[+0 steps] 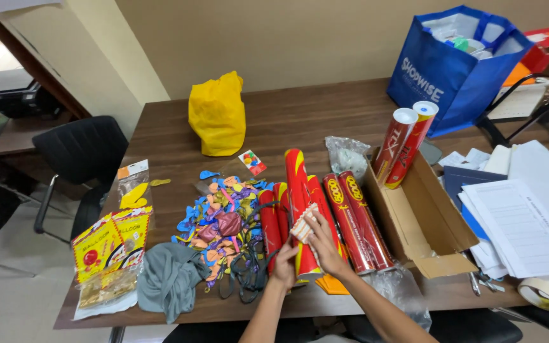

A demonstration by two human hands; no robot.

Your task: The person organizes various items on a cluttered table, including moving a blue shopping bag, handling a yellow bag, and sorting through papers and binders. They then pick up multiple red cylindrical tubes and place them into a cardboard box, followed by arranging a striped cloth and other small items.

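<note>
Several red tubes with yellow markings [300, 190] lie side by side on the brown table [300, 114]. My right hand [324, 244] rests on one of them and grips a small striped red-and-white pack [304, 223] against it. My left hand [285, 265] lies on the near end of the tubes, fingers curled onto a red tube. A heap of loose coloured balloons [223, 216] spreads just left of the tubes.
An open cardboard box [420, 222] holds two upright red tubes [405, 143]. A yellow bag [217, 114], a blue shopping bag [455, 67], balloon packets [109, 241], a grey cloth [169, 276], paper stacks [522, 216], a tape roll [541, 292] and a black chair [81, 159] surround them.
</note>
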